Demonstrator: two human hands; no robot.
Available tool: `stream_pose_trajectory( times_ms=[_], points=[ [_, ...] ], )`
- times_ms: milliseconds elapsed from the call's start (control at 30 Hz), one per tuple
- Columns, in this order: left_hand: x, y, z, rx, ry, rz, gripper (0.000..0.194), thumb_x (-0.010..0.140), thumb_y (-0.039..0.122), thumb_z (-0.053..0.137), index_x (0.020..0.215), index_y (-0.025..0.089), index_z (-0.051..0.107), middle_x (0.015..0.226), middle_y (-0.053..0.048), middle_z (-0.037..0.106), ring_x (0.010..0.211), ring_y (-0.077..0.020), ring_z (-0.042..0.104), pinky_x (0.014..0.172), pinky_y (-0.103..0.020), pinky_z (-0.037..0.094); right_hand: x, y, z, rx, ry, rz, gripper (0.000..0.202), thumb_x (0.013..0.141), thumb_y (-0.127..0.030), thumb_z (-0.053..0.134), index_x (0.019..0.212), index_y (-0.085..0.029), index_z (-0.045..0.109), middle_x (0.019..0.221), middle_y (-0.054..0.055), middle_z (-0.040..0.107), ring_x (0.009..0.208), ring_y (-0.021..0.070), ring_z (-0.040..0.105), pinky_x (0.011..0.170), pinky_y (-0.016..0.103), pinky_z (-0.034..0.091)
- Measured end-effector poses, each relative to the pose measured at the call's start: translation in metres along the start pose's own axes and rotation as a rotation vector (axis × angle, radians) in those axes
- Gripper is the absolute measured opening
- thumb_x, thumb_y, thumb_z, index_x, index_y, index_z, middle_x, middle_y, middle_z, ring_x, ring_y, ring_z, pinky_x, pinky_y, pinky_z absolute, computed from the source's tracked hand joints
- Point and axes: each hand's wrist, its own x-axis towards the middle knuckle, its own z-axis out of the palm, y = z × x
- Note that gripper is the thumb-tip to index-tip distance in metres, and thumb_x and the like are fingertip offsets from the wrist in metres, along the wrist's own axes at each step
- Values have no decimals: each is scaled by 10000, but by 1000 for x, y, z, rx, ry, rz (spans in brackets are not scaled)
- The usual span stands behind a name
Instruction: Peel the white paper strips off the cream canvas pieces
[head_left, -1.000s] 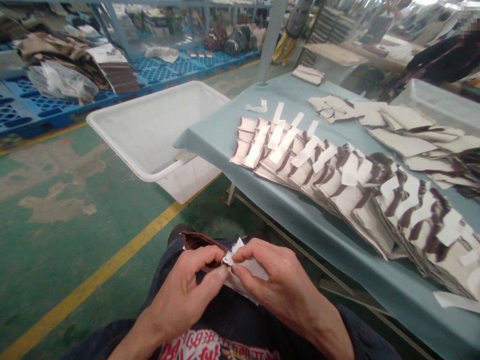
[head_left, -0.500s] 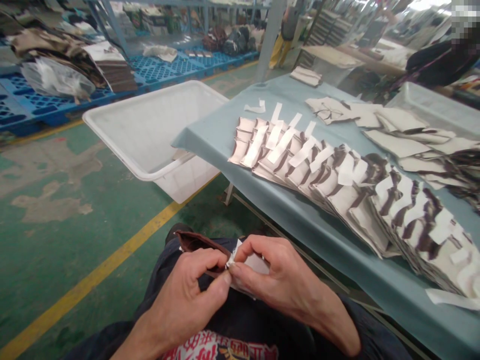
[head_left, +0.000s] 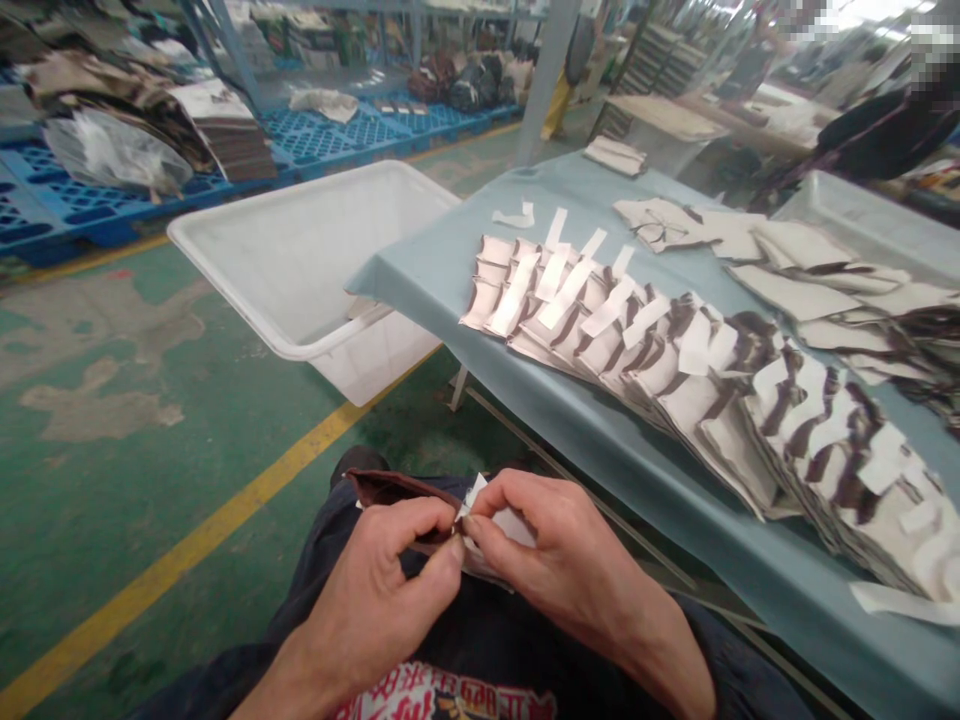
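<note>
Workpiece (head_left: pixel 391 488) in both hands' (head_left: pixel 379 585) pinch, long axis aslant, far left to near right.

From here: piece (head_left: pixel 390 487) at six o'clock, dark reddish-brown with off-white. Scrap (head_left: pixel 473 489) by it white. Clothing (head_left: pixel 517 630) navy-black, lettering (head_left: pixel 399 692) red and white. Worktop (head_left: pixel 435 272) at three, grey-blue; stacked panels (head_left: pixel 686 408) cream, banded dark brown, strips (head_left: pixel 564 298) white. Floor (head_left: pixel 247 440) green, stripe (head_left: pixel 225 522) at eight yellow. Pallets (head_left: pixel 296 140) at eleven, blue lattice.

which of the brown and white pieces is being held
The piece over the lap, pinched by the left hand and right hand; those in the row lie on the table.
</note>
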Motion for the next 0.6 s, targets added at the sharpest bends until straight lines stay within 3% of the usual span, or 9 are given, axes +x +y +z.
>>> stream_pose_trajectory(
  times_ms=[300,600],
  points=[
    [-1,-10,-4,69,-139,64,263,894,229,507,723,181,701,680,8,698,651,-156,641,645,-253,441,-2,3,-1,118,-39,74,139,905,-199,643,769,-199,672,731,-25,718,676,132,649,672,239,438],
    [4,-15,-10,121,-271,125,256,853,160,461,635,191,591,591,43,511,580,-122,495,589,-253,352,-6,6,-1,126,-72,65,122,884,-162,686,765,-192,682,745,-29,732,675,121,643,672,221,434]
  ],
)
